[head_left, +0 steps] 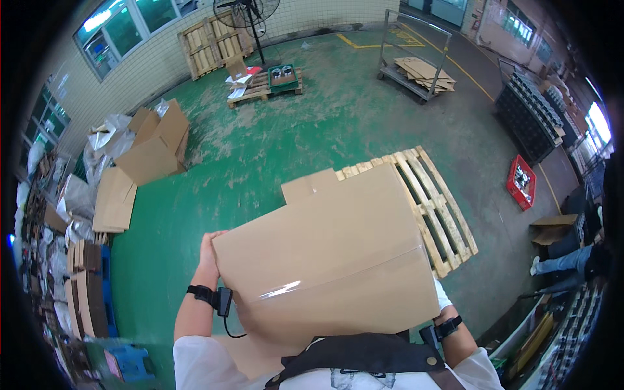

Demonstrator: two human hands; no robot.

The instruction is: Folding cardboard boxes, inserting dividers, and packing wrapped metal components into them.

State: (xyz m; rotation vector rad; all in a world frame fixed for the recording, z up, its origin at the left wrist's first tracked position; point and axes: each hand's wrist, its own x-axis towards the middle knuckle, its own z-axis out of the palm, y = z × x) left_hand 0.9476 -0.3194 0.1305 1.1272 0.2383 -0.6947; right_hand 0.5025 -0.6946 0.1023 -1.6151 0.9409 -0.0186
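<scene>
A large brown cardboard box [331,240] fills the space before my body, with a seam and a shiny strip of clear tape across its face. One flap [309,186] sticks out at its far side. My left hand [208,255] is closed on the box's left edge, its fingers partly behind the cardboard. At the right edge, my right hand [442,296], which looks white-gloved, grips the same box; most of its fingers are hidden. Whether the box is folded flat or opened up, I cannot tell. Beyond it lies a wooden pallet [434,207], partly covered from view.
An open carton [153,146] and cardboard sheets [115,200] stand at left. Farther off are a loaded pallet [265,88], a fan [250,26] and a cart [409,77] with cardboard. At right are a red crate [521,182] and another person's leg [564,261].
</scene>
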